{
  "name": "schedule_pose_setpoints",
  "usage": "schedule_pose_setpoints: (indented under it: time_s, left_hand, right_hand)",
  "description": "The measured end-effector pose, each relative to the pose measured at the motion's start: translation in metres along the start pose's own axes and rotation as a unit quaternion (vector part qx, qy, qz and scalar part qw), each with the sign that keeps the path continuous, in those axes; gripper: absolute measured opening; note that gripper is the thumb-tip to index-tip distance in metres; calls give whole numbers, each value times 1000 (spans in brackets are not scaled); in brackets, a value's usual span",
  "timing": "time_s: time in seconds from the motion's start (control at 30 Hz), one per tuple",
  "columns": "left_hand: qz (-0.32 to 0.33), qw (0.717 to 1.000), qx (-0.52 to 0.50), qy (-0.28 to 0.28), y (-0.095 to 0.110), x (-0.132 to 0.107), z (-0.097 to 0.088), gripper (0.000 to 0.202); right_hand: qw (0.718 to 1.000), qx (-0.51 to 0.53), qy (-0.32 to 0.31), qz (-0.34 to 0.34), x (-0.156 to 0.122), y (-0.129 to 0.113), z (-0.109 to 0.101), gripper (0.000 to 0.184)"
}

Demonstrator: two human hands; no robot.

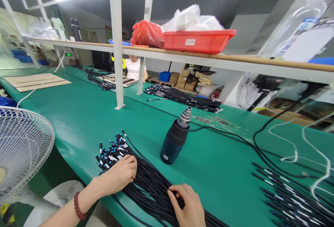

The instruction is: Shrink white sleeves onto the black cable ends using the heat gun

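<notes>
On the green workbench (214,171), a black cable bundle (148,188) with blue-and-white tipped ends lies fanned out at lower centre. The left hand (114,176) and right hand (186,204) curl closed on its cables. A heat gun (174,140) stands upright just beyond.

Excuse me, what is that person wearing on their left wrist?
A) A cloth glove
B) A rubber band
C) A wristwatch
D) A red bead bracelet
D: a red bead bracelet circles the wrist just behind the left hand, which rests on the black cables.
</notes>
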State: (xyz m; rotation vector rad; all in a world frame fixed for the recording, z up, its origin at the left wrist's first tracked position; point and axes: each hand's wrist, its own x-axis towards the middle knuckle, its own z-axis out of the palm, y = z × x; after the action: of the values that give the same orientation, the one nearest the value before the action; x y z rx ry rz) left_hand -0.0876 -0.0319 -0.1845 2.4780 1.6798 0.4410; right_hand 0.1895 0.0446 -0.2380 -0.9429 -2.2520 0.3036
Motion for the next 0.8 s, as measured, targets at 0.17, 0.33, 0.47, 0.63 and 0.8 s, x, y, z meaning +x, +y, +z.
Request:
schedule_pose_setpoints:
  time_s: [0.17, 0.33, 0.47, 0.63, 0.8]
  left_hand:
    - [-28, 999, -19, 10, 4, 0, -2, 21]
    - [-87, 994, -29, 55, 6, -3, 5, 19]
    - [-139, 986, -16, 89, 8, -4, 10, 19]
    - [-193, 974, 23, 119, 10, -4, 12, 17]
    - [-232, 964, 71, 112, -1, -7, 2, 21]
  right_hand:
    - [1000, -2, 3, 6, -1, 0, 1, 38]
    - [1000, -4, -16, 1, -2, 7, 2, 35]
    - [1000, -9, -24, 6, -3, 8, 3, 33]
    - [1000, -4, -2, 1, -1, 2, 1, 38]
    - [1000, 8, 9, 0, 0, -3, -4, 40]
